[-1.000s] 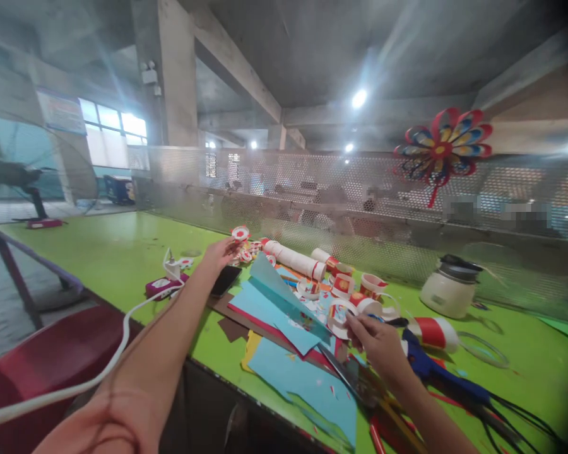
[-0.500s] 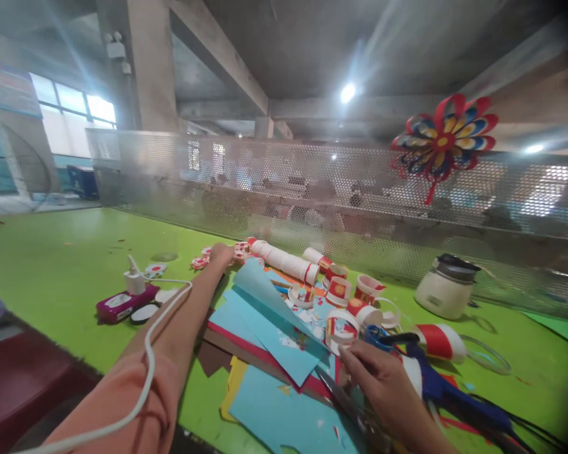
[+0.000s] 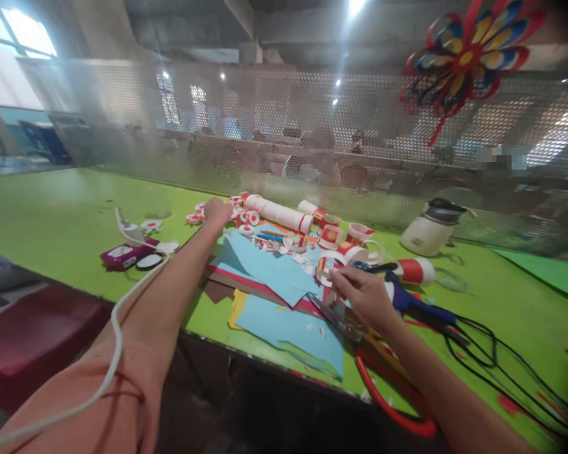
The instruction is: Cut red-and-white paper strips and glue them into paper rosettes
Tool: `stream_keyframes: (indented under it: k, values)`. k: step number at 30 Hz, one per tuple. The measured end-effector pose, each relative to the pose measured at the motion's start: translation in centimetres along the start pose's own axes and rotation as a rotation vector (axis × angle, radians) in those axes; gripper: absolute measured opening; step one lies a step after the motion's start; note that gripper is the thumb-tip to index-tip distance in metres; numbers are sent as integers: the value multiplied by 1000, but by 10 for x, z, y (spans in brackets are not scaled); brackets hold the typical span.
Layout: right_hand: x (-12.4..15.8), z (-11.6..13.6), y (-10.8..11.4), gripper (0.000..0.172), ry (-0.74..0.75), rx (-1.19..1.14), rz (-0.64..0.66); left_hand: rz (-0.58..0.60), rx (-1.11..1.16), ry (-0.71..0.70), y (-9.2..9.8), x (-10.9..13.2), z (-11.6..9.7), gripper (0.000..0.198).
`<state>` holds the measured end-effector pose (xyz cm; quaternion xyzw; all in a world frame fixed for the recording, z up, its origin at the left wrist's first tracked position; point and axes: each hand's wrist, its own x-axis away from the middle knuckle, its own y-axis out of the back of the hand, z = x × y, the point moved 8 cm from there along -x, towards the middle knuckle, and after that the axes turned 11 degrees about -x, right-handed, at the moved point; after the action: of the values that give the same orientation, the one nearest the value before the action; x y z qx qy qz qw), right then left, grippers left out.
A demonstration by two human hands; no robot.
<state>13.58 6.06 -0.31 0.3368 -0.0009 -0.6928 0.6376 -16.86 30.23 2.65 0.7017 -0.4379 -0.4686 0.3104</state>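
Observation:
My left hand (image 3: 216, 212) is stretched far out over the green table (image 3: 66, 221). Its fingers are curled down among small red and white paper rings (image 3: 246, 217); what they grip is hidden. My right hand (image 3: 360, 291) is closed in a pinch on a red and white paper ring (image 3: 329, 268) beside the blue paper sheets (image 3: 269, 268). Large scissors with red handles (image 3: 360, 343) lie under my right wrist. A long white and red paper roll (image 3: 277, 213) lies just beyond my left hand.
A white cable (image 3: 108, 328) runs over my left arm to a purple power strip (image 3: 123, 255). A blue glue gun (image 3: 419, 304) with black cords, a white pot (image 3: 428, 228), a mesh screen (image 3: 265, 126) with a paper pinwheel (image 3: 468, 57) and a red stool (image 3: 33, 340) are around.
The camera has tipped downward and nearer the table. My left hand has dropped onto the small paper rings. My right hand has stayed at the ring by the blue sheets.

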Motion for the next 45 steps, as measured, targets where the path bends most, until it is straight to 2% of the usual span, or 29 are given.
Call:
stream_keyframes:
  k: [2, 3, 6, 8, 9, 11, 13, 15, 17, 19, 21, 23, 24, 28, 32, 39, 45]
  values:
    - [-3, 0, 6, 37, 2, -57, -58, -57, 19, 15, 15, 14, -10, 33]
    - [-4, 0, 10, 36, -3, -98, -91, -165, 69, -22, 31, 22, -19, 32]
    - [-6, 4, 19, 34, 2, -194, -186, -463, 247, -262, 83, 62, -51, 28]
    - [-8, 11, 24, 33, 27, -229, -232, -554, 379, -422, 103, 94, -68, 26]
    - [-9, 16, 26, 33, 41, -240, -244, -548, 425, -491, 105, 110, -76, 24]
    - [-11, 30, 27, 32, 66, -234, -240, -457, 457, -623, 95, 140, -92, 21]
    - [-11, 45, 27, 32, 84, -169, -214, -263, 397, -794, 66, 169, -110, 19]
    - [-5, 61, 27, 31, 109, -52, -180, -65, 265, -934, 31, 194, -119, 23]
    - [10, 71, 23, 34, 153, 110, -110, 64, 102, -1006, 1, 210, -116, 22]
    - [35, 71, 17, 38, 218, 309, 12, 84, 4, -1003, -16, 216, -106, 23]
    - [66, 61, 12, 35, 281, 501, 124, 76, -16, -1034, -23, 220, -100, 22]
    - [96, 43, 15, 30, 292, 619, 168, 61, -28, -1062, -28, 222, -97, 21]
    - [109, 35, 19, 29, 281, 648, 151, 52, -31, -1069, -29, 223, -97, 21]
    - [139, 13, 42, 27, 207, 612, -71, 35, -31, -1050, -37, 221, -100, 25]
    - [141, 2, 49, 28, 146, 555, -144, 59, -28, -1001, -43, 216, -101, 25]
    - [137, -4, 54, 20, 52, 417, -81, 90, -32, -933, -48, 209, -98, 24]
    - [138, -5, 56, 17, 30, 423, -112, 78, -12, -910, -48, 208, -100, 22]
